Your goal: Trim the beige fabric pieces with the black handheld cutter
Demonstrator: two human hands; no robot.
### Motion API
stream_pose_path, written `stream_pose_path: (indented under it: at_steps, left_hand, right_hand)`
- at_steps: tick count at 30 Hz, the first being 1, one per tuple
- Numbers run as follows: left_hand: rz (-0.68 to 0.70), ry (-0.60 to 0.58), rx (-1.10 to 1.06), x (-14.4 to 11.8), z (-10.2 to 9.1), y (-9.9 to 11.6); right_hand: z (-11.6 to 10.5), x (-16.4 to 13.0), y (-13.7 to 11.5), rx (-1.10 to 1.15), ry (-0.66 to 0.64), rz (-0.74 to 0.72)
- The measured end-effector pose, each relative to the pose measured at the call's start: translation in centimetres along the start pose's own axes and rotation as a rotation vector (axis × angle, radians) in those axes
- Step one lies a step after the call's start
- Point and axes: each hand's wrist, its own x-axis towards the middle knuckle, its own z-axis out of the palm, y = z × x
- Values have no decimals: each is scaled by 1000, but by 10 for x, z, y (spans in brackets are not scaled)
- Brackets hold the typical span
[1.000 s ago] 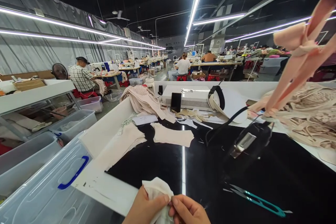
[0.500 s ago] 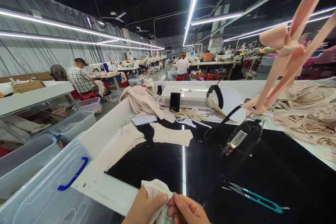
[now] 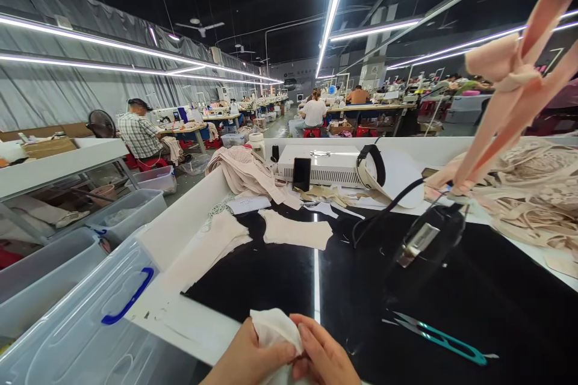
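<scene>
Both hands have closed further over the white fabric piece since the earlier frames; the right thumb now lies across the top of the cloth instead of beside it, and the piece sits a little lower in the grip.

Position: the fabric piece is held at the near edge of the black work surface, at the bottom of the view, between the left hand and the right hand.

Grip: left thumb and fingers pinch the cloth from the left; right thumb and forefinger pinch it from the right, fingertips pressed together through the material. The lower fingers are cut off by the frame, so their state cannot be told.

Handling assessment: the piece appears thin, soft and very light. It bunches and folds under slight pressure, holds no shape of its own, and would likely droop if held by one corner. Not fragile, not slippery by appearance. Best taken at an edge or corner with a fingertip pinch, two hands to keep it spread.

Surroundings: teal thread snips lie on the black surface to the right, well apart from the hands. Beige cut pieces lie further back. A clear bin with blue handle stands to the left.
</scene>
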Motion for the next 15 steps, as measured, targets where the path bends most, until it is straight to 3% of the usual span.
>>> stream_pose_path:
  at_steps: [9,15]
  left_hand:
    - [-117,35,143,-6,-7,16]
    - [-130,70,133,-6,-1,23]
  right_hand:
    - [2,2,-3,102,-96,-41]
    - [-6,0,-7,102,-47,-77]
